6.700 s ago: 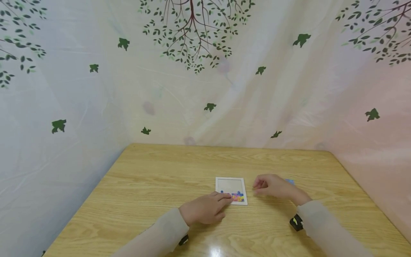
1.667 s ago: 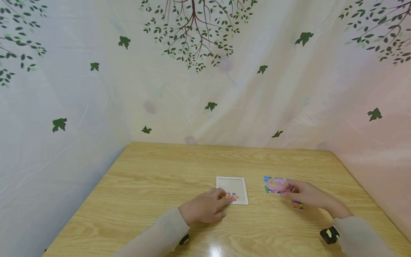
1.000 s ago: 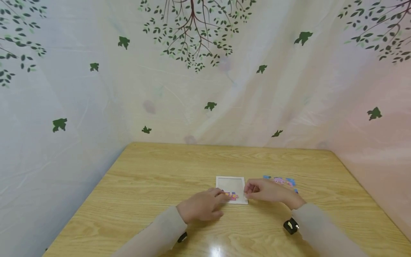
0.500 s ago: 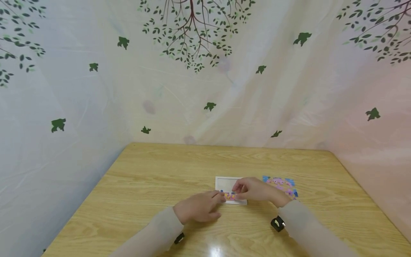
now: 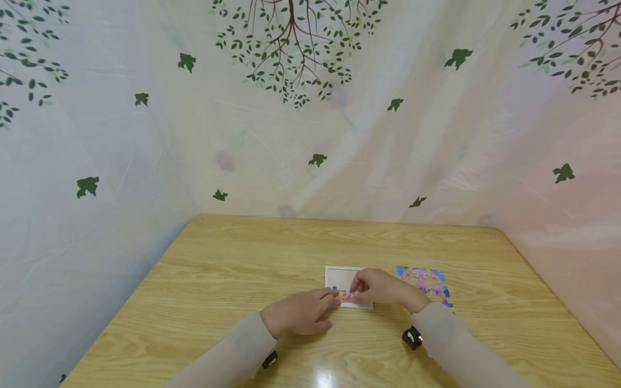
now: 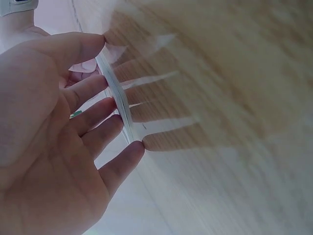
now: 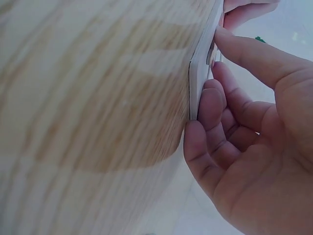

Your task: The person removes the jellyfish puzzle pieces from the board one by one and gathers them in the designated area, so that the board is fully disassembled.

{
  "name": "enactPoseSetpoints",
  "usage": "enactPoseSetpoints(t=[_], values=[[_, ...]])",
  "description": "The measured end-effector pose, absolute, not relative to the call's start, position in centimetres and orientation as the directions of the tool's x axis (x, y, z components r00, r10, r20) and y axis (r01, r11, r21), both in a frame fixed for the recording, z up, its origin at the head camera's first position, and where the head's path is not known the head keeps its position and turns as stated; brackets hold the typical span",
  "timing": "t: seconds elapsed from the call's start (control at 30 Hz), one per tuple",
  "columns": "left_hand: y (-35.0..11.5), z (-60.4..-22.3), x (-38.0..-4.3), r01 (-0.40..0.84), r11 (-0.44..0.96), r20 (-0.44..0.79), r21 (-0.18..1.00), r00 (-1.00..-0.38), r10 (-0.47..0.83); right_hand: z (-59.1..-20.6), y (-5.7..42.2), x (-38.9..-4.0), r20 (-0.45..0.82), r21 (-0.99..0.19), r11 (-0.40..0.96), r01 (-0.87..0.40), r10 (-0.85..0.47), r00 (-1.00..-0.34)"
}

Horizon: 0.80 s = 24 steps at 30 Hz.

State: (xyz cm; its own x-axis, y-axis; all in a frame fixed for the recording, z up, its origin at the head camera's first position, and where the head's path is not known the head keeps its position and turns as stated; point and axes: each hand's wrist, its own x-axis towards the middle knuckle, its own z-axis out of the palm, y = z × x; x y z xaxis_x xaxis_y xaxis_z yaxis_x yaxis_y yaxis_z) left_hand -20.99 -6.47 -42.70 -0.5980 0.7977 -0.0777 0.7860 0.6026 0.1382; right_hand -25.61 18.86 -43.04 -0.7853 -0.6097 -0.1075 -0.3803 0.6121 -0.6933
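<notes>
A white puzzle frame (image 5: 339, 268) lies flat on the table, with pink, yellow and blue puzzle pieces (image 5: 343, 296) along its near side. My left hand (image 5: 298, 312) rests at the frame's lower left, its fingers stretched out over the pieces. In the left wrist view, fingertips of that hand (image 6: 58, 107) touch the frame edge (image 6: 117, 95) and the table. My right hand (image 5: 383, 286) is over the frame's lower right. Thumb and index finger of that hand (image 7: 259, 127) pinch a small puzzle piece (image 7: 210, 55) in the right wrist view; most of it is hidden.
Loose puzzle pieces (image 5: 421, 275) with a pink figure and blue parts lie to the right of the frame, partly behind the right forearm. A wooden table (image 5: 233, 258) spreads around. Printed cloth (image 5: 271, 172) hangs at its back and sides.
My right hand has come left from the loose pieces to the frame and settled at its lower right. The left hand has drawn slightly left, uncovering more of the pieces in the frame.
</notes>
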Motion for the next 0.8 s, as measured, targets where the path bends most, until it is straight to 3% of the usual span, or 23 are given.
enactPoseSetpoints(t=[0.33,0.8], values=[[-6.61,-43.12,-21.23,0.783,0.605,-0.059,0.146,-0.604,0.795,-43.15,18.81,-25.79,-0.125,-0.692,0.623,-0.365,-0.601,-0.789],[-6.39,-43.04,-21.22,0.752,0.64,-0.126,0.156,-0.628,0.768,-43.33,18.84,-25.93,-0.094,-0.693,0.612,-0.38,-0.6,-0.795]])
